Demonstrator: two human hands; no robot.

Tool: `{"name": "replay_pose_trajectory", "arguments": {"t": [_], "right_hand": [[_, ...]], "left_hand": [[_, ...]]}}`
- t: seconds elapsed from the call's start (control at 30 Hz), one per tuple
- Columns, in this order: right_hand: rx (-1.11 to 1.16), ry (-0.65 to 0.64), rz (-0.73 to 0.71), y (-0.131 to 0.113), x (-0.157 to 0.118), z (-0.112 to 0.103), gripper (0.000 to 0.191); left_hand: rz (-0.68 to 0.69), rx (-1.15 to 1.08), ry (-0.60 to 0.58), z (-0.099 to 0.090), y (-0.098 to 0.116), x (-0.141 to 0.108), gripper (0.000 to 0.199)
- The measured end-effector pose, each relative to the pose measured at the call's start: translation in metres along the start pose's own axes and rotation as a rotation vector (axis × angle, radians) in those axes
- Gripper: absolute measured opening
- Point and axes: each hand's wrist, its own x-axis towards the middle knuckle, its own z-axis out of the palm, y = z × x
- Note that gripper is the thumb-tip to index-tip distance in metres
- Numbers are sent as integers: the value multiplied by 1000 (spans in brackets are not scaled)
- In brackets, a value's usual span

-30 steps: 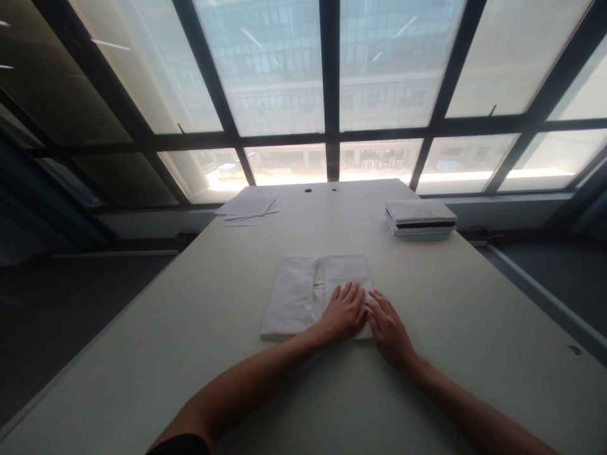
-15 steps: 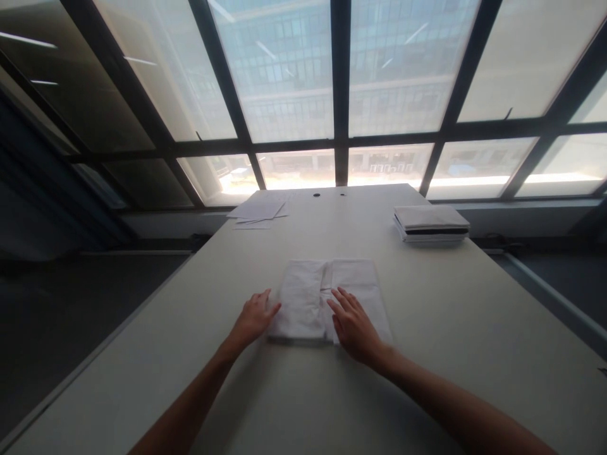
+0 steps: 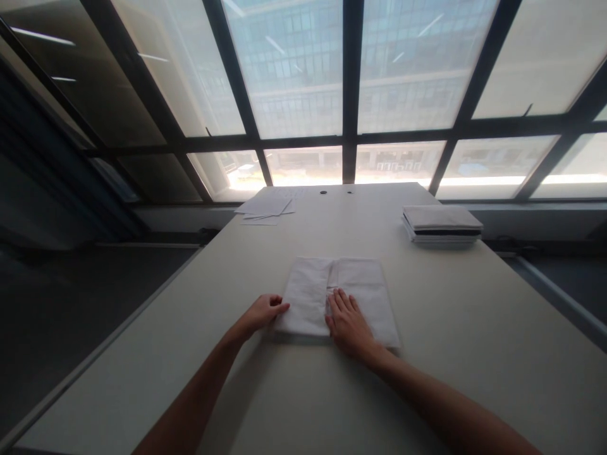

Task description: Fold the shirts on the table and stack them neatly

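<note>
A folded white cloth (image 3: 308,287) lies flat in front of me, its two halves meeting along a seam near the middle. My left hand (image 3: 267,311) is at the cloth's left edge, fingers curled and thumb over the edge, pinching it. My right hand (image 3: 348,321) rests palm down on the cloth, just right of the middle seam, with its fingers extended. Part of the cloth's lower middle is hidden under that hand.
On the white table (image 3: 227,392), a stack of folded cloths (image 3: 442,218) sits at the far right. Loose paper sheets (image 3: 268,206) lie at the far left. Large windows stand behind the table.
My left hand's fingers have curled in at the cloth's left edge. My right hand has come down flat onto the cloth. The view has shifted slightly.
</note>
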Motion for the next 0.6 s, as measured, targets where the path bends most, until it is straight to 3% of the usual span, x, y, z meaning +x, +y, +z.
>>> {"name": "replay_pose_trajectory", "arguments": {"t": [0.17,0.27,0.4,0.6], "right_hand": [[46,28,18,-2,0,-3,57],[90,45,11,-3,-1,-8,59],[124,35,-64,-4,-3,-12,59],[218,107,-13,-1,-1,-6,58]], "left_hand": [[43,-267,-116,3,15,-5,52],[84,-400,-116,8,29,-3,58],[113,-402,-41,18,60,0,67],[186,-363,-119,43,111,-7,63]]}}
